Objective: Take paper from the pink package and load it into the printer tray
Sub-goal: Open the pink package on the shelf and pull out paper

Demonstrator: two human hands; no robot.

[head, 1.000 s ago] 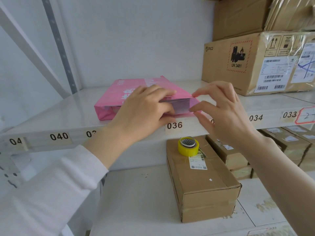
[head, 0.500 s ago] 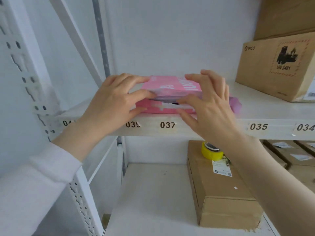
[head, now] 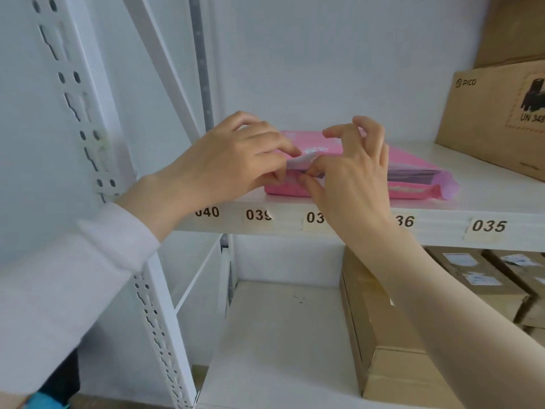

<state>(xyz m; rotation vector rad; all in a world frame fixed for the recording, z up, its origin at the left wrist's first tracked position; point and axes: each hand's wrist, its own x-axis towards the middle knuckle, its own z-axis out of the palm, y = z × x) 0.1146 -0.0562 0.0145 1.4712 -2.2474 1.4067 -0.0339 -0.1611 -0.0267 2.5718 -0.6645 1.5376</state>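
The pink package point(head: 410, 169) lies flat on the upper white shelf point(head: 354, 222), above the labels 039 to 036. Its near end is open, and a pale flap sticks up between my hands. My left hand point(head: 236, 160) rests on the package's left end, with its fingertips pinching that flap. My right hand point(head: 351, 169) is curled over the middle of the package, thumb and forefinger at the same open edge. Grey-white paper edges show inside the wrapper to the right of my right hand. No printer or tray is in view.
A brown PICO carton point(head: 498, 119) stands at the right on the same shelf. The lower shelf point(head: 280, 343) holds a long cardboard box point(head: 380, 335) and more boxes point(head: 486, 278) at the right. A perforated white upright point(head: 88, 137) rises at the left.
The view has swung right to left, so the package sits further right in frame. Both hands have come together from the package's sides to its open edge, now pinching the flap.
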